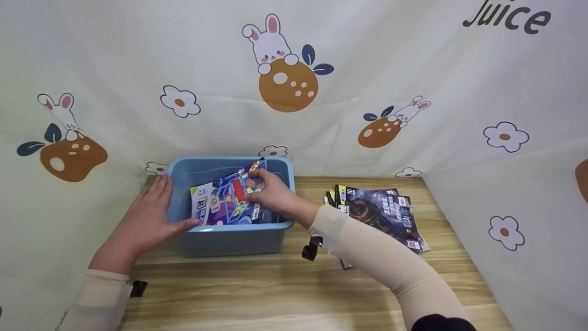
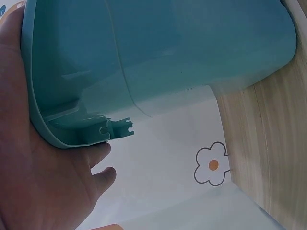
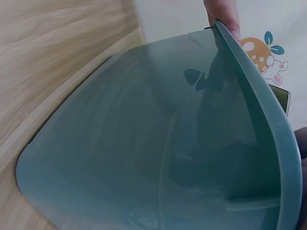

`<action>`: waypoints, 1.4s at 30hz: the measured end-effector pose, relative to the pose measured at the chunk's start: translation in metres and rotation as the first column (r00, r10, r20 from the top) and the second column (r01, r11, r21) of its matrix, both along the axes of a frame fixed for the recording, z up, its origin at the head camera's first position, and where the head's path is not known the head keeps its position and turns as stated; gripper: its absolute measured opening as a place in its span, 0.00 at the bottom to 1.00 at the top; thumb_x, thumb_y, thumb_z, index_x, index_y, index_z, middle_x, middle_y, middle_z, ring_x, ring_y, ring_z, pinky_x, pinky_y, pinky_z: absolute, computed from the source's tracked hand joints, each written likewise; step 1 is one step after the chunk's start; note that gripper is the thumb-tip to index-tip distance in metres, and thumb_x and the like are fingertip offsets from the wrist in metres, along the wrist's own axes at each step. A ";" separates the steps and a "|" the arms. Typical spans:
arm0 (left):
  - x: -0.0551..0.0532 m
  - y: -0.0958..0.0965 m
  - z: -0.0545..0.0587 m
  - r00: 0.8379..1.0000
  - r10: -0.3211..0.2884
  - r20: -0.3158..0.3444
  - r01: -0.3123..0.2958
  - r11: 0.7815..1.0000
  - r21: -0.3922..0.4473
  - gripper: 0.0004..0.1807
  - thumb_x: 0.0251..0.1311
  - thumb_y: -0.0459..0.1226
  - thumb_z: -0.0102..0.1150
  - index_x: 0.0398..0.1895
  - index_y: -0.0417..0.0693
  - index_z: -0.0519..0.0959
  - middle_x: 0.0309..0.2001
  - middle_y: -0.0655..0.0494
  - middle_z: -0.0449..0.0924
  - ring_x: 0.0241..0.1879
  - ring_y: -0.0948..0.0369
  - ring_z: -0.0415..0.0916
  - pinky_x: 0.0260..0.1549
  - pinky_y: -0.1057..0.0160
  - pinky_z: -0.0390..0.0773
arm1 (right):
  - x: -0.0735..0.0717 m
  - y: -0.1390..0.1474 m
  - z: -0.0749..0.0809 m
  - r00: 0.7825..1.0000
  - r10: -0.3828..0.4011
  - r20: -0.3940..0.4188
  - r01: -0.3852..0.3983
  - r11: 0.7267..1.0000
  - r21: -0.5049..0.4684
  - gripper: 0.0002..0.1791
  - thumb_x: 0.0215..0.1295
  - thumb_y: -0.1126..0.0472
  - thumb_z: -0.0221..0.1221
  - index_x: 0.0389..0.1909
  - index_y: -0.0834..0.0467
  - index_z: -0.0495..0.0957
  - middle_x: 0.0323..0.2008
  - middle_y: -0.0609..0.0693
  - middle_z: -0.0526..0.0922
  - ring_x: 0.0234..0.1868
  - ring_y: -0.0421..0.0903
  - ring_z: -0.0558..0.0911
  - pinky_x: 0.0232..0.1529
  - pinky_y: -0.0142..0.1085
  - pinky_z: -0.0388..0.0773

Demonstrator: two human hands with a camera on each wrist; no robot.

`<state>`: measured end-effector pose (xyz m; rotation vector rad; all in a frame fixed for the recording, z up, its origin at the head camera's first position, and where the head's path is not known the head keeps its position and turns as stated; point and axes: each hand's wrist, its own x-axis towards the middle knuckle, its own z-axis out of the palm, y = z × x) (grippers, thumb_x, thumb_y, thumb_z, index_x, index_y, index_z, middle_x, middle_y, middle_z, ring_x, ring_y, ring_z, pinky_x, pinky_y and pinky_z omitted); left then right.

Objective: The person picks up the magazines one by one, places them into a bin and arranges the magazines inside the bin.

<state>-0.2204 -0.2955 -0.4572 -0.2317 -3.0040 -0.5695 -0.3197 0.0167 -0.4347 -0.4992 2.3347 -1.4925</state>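
A blue plastic bin (image 1: pixel 229 241) stands on the wooden table, with colourful magazines (image 1: pixel 202 202) inside it. My right hand (image 1: pixel 278 195) reaches over the bin's right front part and pinches the upper edge of a bright magazine (image 1: pixel 229 197) with a red patch, thumb on the near side. My left hand (image 1: pixel 147 220) lies against the bin's left front corner, its fingers extended along the left side and the thumb on the front rim. In the left wrist view the left hand (image 2: pixel 43 158) presses on the bin's rim. The right wrist view mostly shows the bin's outer wall (image 3: pixel 134 134).
A stack of dark-covered magazines (image 1: pixel 376 216) lies on the wooden table (image 1: pixel 275 294) to the right of the bin, partly behind my right forearm. A pale curtain (image 1: pixel 206 55) printed with rabbits, oranges and flowers encloses the table at the back and sides.
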 end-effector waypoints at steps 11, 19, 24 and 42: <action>0.002 0.001 0.001 1.000 0.004 0.004 -0.004 1.000 0.006 0.76 0.62 0.79 0.60 0.89 0.31 0.42 0.89 0.31 0.35 0.88 0.33 0.32 0.81 0.25 0.40 | 0.000 0.002 0.000 0.998 0.038 -0.041 -0.039 0.999 -0.021 0.37 0.72 0.60 0.75 0.79 0.56 0.73 0.58 0.55 0.84 0.47 0.42 0.86 0.48 0.35 0.86; 0.002 0.001 0.002 1.000 -0.004 -0.002 0.004 1.000 0.003 0.75 0.62 0.78 0.60 0.89 0.30 0.42 0.89 0.30 0.35 0.88 0.34 0.33 0.81 0.26 0.42 | -0.002 0.012 0.007 0.983 -0.067 -0.170 0.043 0.989 -0.143 0.20 0.73 0.61 0.74 0.63 0.56 0.84 0.35 0.48 0.72 0.31 0.41 0.73 0.33 0.35 0.76; 0.002 0.000 0.001 1.000 -0.005 -0.004 0.005 1.000 0.008 0.75 0.63 0.78 0.61 0.89 0.30 0.42 0.89 0.30 0.35 0.88 0.34 0.33 0.82 0.27 0.41 | -0.002 0.024 0.014 0.979 -0.079 -0.190 0.049 0.986 -0.160 0.14 0.73 0.62 0.72 0.56 0.59 0.85 0.39 0.47 0.75 0.36 0.41 0.74 0.37 0.33 0.75; 0.000 0.003 0.001 1.000 0.014 0.014 -0.014 1.000 0.005 0.76 0.61 0.79 0.60 0.90 0.33 0.40 0.89 0.31 0.33 0.88 0.32 0.31 0.79 0.23 0.43 | -0.011 0.169 -0.019 0.959 -0.208 -0.195 0.172 0.967 -0.188 0.11 0.75 0.66 0.70 0.53 0.63 0.82 0.39 0.51 0.79 0.30 0.41 0.74 0.29 0.30 0.74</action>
